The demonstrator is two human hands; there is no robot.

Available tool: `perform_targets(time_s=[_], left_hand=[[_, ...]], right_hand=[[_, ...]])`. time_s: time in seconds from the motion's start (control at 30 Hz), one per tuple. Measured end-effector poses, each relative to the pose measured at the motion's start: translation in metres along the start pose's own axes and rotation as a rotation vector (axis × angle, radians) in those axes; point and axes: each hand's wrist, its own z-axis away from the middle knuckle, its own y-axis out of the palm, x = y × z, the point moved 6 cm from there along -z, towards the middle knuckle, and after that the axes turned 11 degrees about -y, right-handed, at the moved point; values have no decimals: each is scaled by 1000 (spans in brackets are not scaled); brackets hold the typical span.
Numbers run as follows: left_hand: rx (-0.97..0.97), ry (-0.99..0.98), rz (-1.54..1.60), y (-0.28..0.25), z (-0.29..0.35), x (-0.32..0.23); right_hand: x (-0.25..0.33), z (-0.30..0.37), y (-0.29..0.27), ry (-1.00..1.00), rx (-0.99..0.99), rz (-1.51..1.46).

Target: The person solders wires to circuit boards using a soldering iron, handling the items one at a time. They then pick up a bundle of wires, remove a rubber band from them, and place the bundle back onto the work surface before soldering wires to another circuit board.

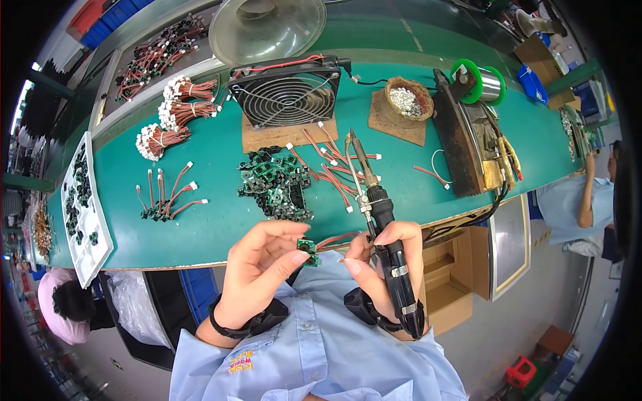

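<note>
My left hand [257,264] pinches a small green circuit board [308,251] with a dark round part between thumb and fingers, just past the table's front edge. A soldering iron [382,208] with a thin metal feed tube lies across my right hand [384,267], its tip pointing away over the table. The thumb and forefinger of that hand also pinch the end of a thin red wire [338,238], close to the board. Whether the wire touches the board I cannot tell. Beyond my left hand lies a pile of similar boards [273,184].
Loose red-and-white connector wires [334,177] lie right of the pile. Wired boards [157,212] and a white tray [97,227] are at left. A fan [287,97], a bowl [409,100] on a wooden block, a solder spool [491,85] and a dark metal unit [461,147] stand farther back.
</note>
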Motion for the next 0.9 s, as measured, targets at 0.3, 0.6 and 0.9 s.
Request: perform_targets(time_s=[0.3, 0.6, 0.9], left_hand=[[359, -222, 581, 6, -11, 27], [455, -239, 706, 13, -11, 28], [412, -211, 663, 12, -10, 29]], right_hand=[[13, -5, 15, -178, 108, 277], [25, -12, 26, -361, 98, 376], [25, -12, 27, -402, 55, 333]])
